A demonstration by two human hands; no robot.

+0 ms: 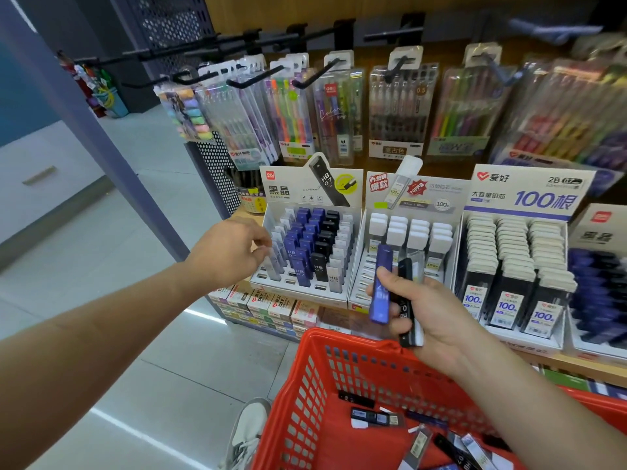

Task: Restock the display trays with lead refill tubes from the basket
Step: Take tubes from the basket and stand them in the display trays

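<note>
Left hand (234,256) pinches clear tube (275,266) at tray (305,296); right hand (420,310) grips blue tube (381,290) and black tube (405,300), fanned. Fanned pair could slip out; clear tube could miss its slot.

The left hand (230,252) pinched a pale tube (274,264) at the left edge of the display tray (298,296). The right hand (431,313) gripped a blue tube (381,286) and a black tube (405,300) above the red basket (305,385), where loose tubes (376,418) lay.

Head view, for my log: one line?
left hand: pinches clear tube at tray; right hand: holds blue tube, black tube; basket: tubes
</note>
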